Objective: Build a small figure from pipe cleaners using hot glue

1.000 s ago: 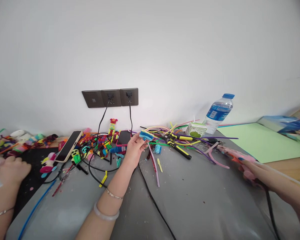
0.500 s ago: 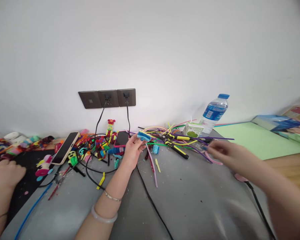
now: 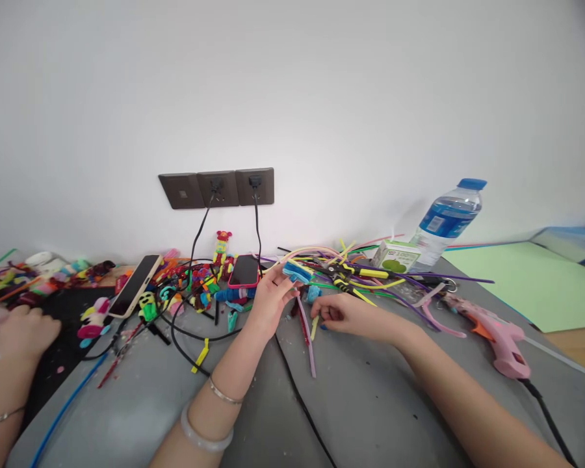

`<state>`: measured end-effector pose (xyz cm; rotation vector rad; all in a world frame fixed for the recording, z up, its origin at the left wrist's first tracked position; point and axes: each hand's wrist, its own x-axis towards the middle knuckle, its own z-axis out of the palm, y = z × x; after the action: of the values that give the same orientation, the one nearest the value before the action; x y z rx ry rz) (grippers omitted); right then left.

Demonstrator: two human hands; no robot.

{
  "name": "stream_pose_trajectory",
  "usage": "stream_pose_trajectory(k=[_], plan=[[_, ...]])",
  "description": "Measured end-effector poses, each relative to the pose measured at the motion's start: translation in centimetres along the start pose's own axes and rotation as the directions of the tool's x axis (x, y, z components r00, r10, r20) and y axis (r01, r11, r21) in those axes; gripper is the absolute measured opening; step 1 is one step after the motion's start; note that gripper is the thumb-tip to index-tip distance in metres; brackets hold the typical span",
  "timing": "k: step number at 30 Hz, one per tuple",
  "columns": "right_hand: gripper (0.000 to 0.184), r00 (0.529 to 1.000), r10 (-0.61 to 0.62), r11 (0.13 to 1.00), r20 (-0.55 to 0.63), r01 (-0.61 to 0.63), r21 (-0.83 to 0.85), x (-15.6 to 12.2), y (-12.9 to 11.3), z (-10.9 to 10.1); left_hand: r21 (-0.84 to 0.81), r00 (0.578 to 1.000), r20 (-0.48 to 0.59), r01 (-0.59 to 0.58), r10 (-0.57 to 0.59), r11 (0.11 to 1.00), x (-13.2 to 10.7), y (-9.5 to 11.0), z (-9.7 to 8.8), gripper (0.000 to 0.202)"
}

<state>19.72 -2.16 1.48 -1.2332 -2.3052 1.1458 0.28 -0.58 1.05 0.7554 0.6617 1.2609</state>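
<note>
My left hand (image 3: 269, 305) pinches a blue fuzzy pipe-cleaner piece (image 3: 297, 273) above the table. To its right, my right hand (image 3: 344, 315) is low over the tabletop, fingers curled, with its fingertips at the upper end of a short yellow pipe-cleaner piece (image 3: 314, 328). Between the hands lie a lilac pipe cleaner (image 3: 311, 354) and a dark red one. Another blue fuzzy piece (image 3: 314, 294) rests just behind my right fingers. Yellow-and-black pliers (image 3: 344, 276) lie behind on a heap of coloured pipe cleaners.
A pink glue gun (image 3: 504, 344) lies at right, its cord running forward. Behind stand a juice carton (image 3: 396, 256) and a tilted water bottle (image 3: 448, 224). Phones (image 3: 135, 286), fuzzy figures (image 3: 94, 322) and black cables (image 3: 297, 396) spread leftward. Another person's hand (image 3: 24, 335) is at far left.
My right hand has moved left from near the pipe-cleaner heap to the short yellow piece. The glue gun now shows fully. My left hand still holds the blue piece; the view has shifted rightward.
</note>
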Motion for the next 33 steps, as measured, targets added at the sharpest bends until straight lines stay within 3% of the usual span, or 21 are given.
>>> stream_pose_trajectory(k=[10,14,16,19,21,23,25,29,31,33], plan=[[0.008,0.995,-0.051,0.998,-0.089,0.047,-0.042,-0.4,0.8,0.1,0.017,1.0,-0.006,-0.018,0.018,1.0,0.0,-0.2,-0.5,0.036],[0.007,0.968,-0.054,0.998,-0.247,0.06,0.017,-0.5,0.9,-1.1,0.018,1.0,-0.023,-0.02,0.021,1.0,0.2,-0.3,-0.6,0.037],[0.008,0.916,-0.059,0.996,-0.397,0.08,0.036,-0.4,1.1,-1.7,0.02,1.0,-0.021,-0.008,0.008,1.0,0.2,-0.3,-0.6,0.038],[0.016,0.782,-0.037,0.982,-0.622,0.142,0.121,-0.2,1.4,-2.3,0.041,0.999,-0.008,0.046,-0.046,0.998,0.1,-0.3,-0.5,0.043],[0.023,0.711,0.012,0.964,-0.703,0.18,0.198,-0.2,1.5,-2.6,0.063,0.997,0.006,0.075,-0.076,0.995,0.0,-0.4,-0.3,0.044],[0.027,0.688,0.046,0.947,-0.724,0.199,0.25,-0.3,1.5,-2.7,0.084,0.996,0.016,0.085,-0.086,0.993,-0.1,-0.4,-0.2,0.042],[0.028,0.733,0.049,0.946,-0.678,0.184,0.266,-0.4,1.4,-2.8,0.097,0.996,0.02,0.085,-0.087,0.992,-0.2,-0.4,-0.1,0.041],[0.021,0.893,0.004,0.987,-0.45,0.069,0.146,-1.0,1.4,-2.9,0.085,0.998,0.019,0.066,-0.068,0.994,-0.3,-0.4,0.0,0.038],[0.02,0.915,-0.023,0.997,-0.404,0.05,0.058,-1.2,1.6,-3.2,0.08,0.998,0.015,0.059,-0.06,0.995,-0.3,-0.3,0.1,0.037],[0.021,0.895,-0.036,0.998,-0.445,0.054,0.029,-1.2,2.1,-3.5,0.085,0.998,0.018,0.052,-0.054,0.995,-0.4,-0.2,0.1,0.036]])
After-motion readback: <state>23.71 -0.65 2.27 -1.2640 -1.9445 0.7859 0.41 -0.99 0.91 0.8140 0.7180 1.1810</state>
